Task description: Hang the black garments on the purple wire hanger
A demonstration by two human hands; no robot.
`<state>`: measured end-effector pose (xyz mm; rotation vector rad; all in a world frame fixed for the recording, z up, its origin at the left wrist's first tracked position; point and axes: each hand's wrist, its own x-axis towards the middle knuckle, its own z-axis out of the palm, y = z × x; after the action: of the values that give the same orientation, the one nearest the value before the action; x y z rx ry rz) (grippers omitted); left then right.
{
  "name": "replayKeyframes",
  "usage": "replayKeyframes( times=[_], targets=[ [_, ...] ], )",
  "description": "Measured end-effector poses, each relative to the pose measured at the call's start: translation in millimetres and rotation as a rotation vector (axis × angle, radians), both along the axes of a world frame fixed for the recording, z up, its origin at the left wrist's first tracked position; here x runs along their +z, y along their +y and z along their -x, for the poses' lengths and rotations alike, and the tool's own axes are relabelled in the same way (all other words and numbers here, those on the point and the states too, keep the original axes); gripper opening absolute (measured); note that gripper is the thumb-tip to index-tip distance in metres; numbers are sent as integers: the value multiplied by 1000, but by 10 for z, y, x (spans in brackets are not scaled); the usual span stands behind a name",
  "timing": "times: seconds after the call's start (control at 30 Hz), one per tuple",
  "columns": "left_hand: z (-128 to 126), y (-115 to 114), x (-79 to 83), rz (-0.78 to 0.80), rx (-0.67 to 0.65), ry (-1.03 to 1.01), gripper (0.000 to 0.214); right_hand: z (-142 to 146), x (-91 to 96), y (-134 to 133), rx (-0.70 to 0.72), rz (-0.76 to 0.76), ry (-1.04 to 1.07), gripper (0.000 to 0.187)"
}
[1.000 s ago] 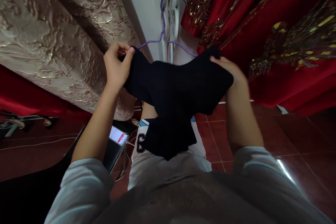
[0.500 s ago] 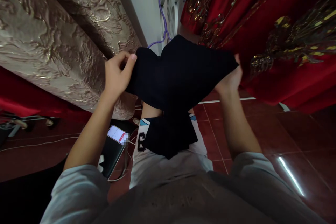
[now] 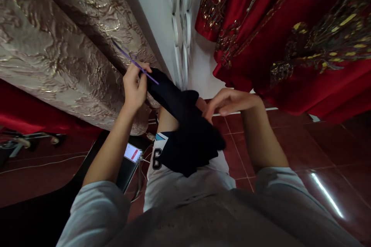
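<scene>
A dark navy or black garment (image 3: 191, 135), its exact kind unclear, lies bunched across my lap. My left hand (image 3: 136, 85) is closed, pinching the garment's raised left end, and a purple hanger (image 3: 124, 52) sticks up slantwise at those fingers. Whether the hanger is gripped or only rests there is hard to see. To the right of the cloth, my right hand (image 3: 232, 102) points its bent fingers down toward it. They are slightly blurred and apart, with nothing visible in them; the fingertips are close to the garment's right side.
Shiny beige embossed fabric (image 3: 78, 46) hangs at my left. Red sequined fabric (image 3: 246, 15) hangs at my right. Between them stands a white scrollwork frame (image 3: 181, 34). A phone (image 3: 131, 152) with a cable lies on a black seat by my left leg.
My right hand has let go of the garment's right end and come inward. That end has dropped to my lap. The purple hanger has swung from behind the cloth to my left hand.
</scene>
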<state>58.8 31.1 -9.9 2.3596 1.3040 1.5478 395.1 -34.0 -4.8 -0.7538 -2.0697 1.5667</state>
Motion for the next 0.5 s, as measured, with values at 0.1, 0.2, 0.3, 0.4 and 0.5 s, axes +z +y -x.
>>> replayKeyframes(
  times=[0.1,0.2,0.3,0.4,0.5],
  targets=[
    [-34,-230,111,-83,-194,-106,36,204,-151,25,-227,-175,-112,48],
    [-103,-426,294,-91,-498,-210,45,503,-297,79,-534,-572,-163,84],
    [-206,-607,434,53,-772,-244,52,738,-404,104,-592,-848,-148,112],
    [-299,-739,440,271,-886,-276,52,837,-524,102,-568,-1015,-109,105],
    [-254,-750,306,487,-847,-345,22,752,-701,83,-582,-1085,-69,92]
  ],
)
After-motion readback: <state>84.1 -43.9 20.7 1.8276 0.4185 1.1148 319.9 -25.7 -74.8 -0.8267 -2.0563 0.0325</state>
